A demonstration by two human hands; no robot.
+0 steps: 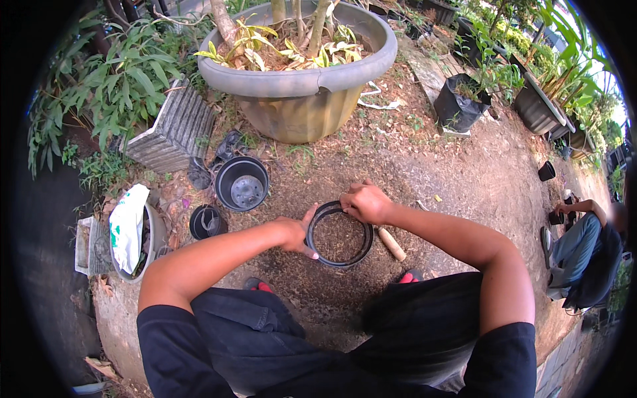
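Between my knees is a round black plant pot (369,247), its rim ringing brown, soil-like material. My left hand (292,233) grips its left side, thumb and forefinger spread along the outer wall. At the upper right of the rim, my right hand (366,201) is closed over the edge with the fingers curled. A light wooden handle (391,244) lies just right of the pot; whatever it joins to is hidden. To the left stand an empty black pot (243,166) with drain holes and a smaller black pot (208,221).
A large grey planter (298,83) with thick stems stands ahead. A ridged grey trough (174,129) leans left of it. Nearer left, a white bag (127,229) hangs over a round pot. A black grow bag (459,106) stands far right. Another person (584,249) sits at right.
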